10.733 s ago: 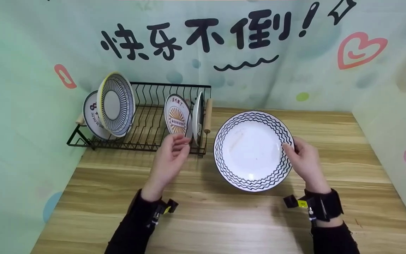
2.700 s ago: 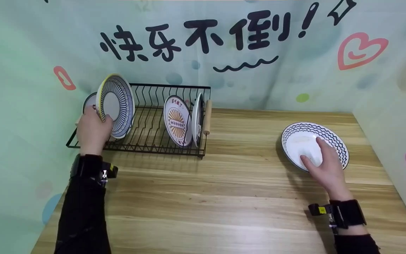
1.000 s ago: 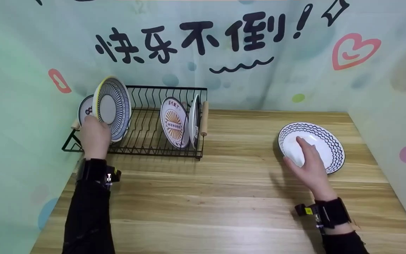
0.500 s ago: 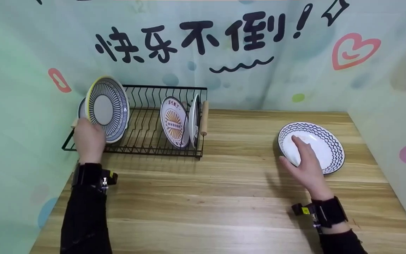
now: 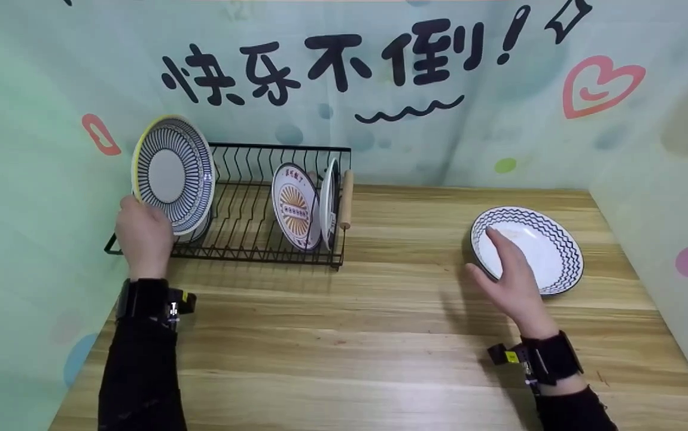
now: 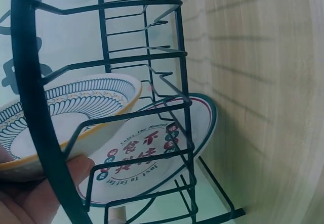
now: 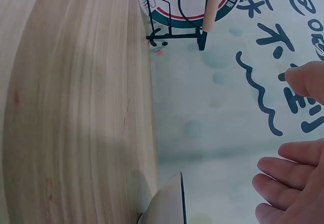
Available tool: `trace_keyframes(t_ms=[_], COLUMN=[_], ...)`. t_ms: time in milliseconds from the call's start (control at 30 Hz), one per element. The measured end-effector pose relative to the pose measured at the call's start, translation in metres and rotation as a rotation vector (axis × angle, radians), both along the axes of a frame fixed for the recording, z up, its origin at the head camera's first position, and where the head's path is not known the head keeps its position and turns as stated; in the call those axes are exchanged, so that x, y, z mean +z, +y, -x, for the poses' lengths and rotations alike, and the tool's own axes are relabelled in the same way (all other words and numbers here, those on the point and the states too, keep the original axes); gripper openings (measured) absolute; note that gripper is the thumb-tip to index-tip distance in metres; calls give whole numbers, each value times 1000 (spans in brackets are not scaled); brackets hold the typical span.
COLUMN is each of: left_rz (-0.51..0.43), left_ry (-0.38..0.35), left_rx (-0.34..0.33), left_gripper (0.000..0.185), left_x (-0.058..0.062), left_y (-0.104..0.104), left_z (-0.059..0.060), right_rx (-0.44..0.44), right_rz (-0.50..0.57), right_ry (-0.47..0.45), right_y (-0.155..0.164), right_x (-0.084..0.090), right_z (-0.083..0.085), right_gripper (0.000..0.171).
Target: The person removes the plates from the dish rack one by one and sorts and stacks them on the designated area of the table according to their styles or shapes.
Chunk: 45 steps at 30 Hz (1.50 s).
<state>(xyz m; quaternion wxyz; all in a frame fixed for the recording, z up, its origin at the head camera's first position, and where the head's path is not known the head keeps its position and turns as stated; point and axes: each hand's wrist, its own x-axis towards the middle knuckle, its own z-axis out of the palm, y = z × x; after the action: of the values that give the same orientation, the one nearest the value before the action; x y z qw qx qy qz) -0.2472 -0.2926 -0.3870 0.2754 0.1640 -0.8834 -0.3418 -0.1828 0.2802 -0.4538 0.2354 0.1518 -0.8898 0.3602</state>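
My left hand (image 5: 145, 236) pinches the lower left rim of a deep yellow-rimmed bowl (image 5: 167, 176) at the left end of the black wire dish rack (image 5: 248, 230). In the left wrist view the bowl (image 6: 66, 118) tilts above a green-rimmed plate (image 6: 147, 155) with red characters; in the head view it mostly covers that plate. My right hand (image 5: 511, 278), fingers extended and apart, hovers over the left side of a white bowl (image 5: 544, 254) with black zigzag lines. This bowl's side (image 7: 167, 204) shows apart from the fingers in the right wrist view.
Toward the rack's right end stand a plate with an orange sunburst (image 5: 295, 206) and another plate seen edge-on (image 5: 328, 206). A wooden handle (image 5: 347, 200) tops that end. Printed cloth (image 5: 404, 143) walls the wooden table (image 5: 344, 335) at the back and sides.
The zigzag bowl, held up in my right hand earlier, now sits on the table. Lately my left hand has raised the yellow-rimmed bowl and shifted it left; my right hand has drifted left.
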Motion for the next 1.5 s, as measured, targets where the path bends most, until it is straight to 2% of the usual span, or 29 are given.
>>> trace_keyframes(t_ms=[233,533,800,1000,1500], left_rz=[-63,-81,-115,-136,-240], left_ry=[56,132,209,297,343], left_rx=[12,40,48,16,-24], left_gripper=[35,35,35,36,38], left_x=[9,20,22,20,19], left_y=[2,11,22,29,51], left_z=[-5,-12,-16,-19,-28], right_rx=[20,34,39,41,58], right_rz=[3,1,1,4,13], right_ry=[29,38,48,55,81], right_y=[-2,-5,-9,-12,-16], right_x=[1,3,5,6,10], right_z=[0,0,-1,0,1], right_gripper=[69,69,70,72,70])
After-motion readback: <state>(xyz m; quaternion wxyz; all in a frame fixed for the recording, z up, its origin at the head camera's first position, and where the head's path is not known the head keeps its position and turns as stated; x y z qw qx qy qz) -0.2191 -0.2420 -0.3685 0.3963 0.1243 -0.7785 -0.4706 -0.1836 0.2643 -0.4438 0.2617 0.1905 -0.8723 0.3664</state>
